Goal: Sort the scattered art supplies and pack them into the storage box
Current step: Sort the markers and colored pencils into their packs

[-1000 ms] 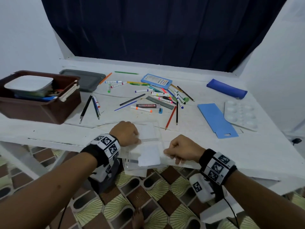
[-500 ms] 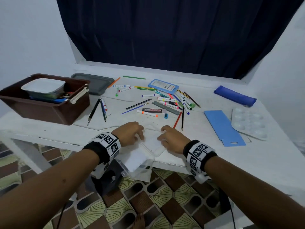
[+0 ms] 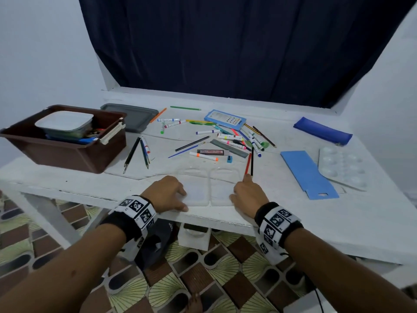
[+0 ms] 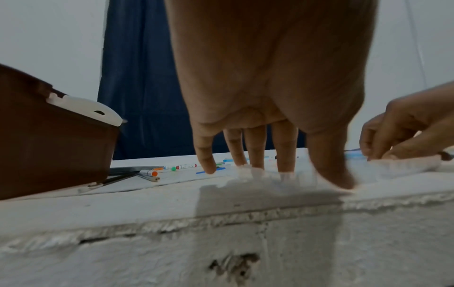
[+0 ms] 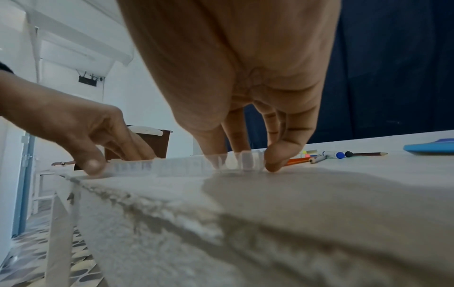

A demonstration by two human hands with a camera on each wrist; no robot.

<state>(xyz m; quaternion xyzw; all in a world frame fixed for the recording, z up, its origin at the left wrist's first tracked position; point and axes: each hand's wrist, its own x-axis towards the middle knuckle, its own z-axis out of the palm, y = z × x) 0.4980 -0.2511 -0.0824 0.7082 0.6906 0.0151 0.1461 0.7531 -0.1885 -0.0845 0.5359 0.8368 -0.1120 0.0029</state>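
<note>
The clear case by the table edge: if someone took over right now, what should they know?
Left hand and right hand: fingers resting on the opened clear case, lying flat at the table's near edge.
Brown box, far left, already holds a white tub and some supplies.
Left to do: markers and pencils are scattered mid-table; blue pouch and palette on the right.

head view above, wrist views table-edge level

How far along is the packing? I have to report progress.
Early stage. Done: the brown box already holds a white tub and some pens. In hand: both the left hand and right hand rest on an open clear case. Left: markers and pencils lie loose on the table.
</note>
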